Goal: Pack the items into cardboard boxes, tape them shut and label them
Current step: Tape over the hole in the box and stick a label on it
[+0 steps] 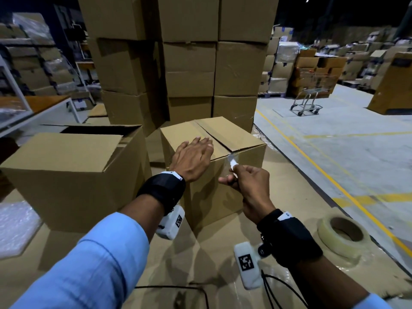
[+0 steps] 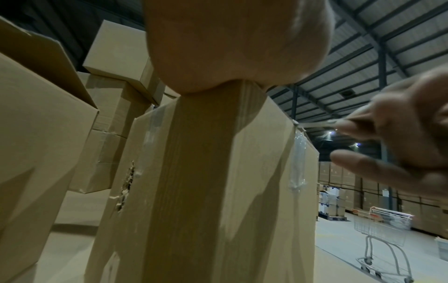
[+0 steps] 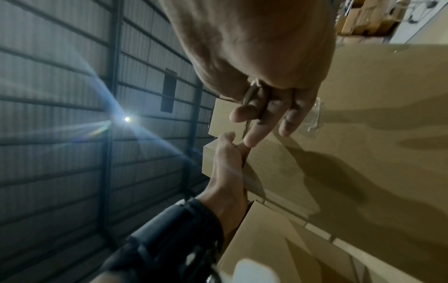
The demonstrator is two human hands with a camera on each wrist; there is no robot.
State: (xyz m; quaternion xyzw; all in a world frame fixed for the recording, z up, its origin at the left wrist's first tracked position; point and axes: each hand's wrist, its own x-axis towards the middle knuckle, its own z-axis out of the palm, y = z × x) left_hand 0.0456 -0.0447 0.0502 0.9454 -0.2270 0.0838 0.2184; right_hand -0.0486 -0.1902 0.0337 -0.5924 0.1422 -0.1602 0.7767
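Observation:
A closed cardboard box [image 1: 234, 134] stands in front of me, with tape along its top seam. My left hand [image 1: 194, 155] lies flat on the box top, fingers straight. My right hand [image 1: 240, 177] pinches a small thin tool with a white tip [image 1: 233, 162] at the box's near top edge, where a strip of clear tape [image 2: 298, 162] runs down the side. What the tool is I cannot tell. From the left wrist, the palm [image 2: 237, 42] presses on the box [image 2: 218, 191]. In the right wrist view my right-hand fingers [image 3: 249, 137] curl round the tool.
An open cardboard box [image 1: 66, 175] stands to the left. A roll of clear tape [image 1: 343, 235] lies at the right on the cardboard-covered surface. A tall stack of boxes [image 1: 189, 63] rises behind. Bubble wrap [image 1: 15, 224] lies at far left. A cart [image 1: 310, 97] stands on the floor.

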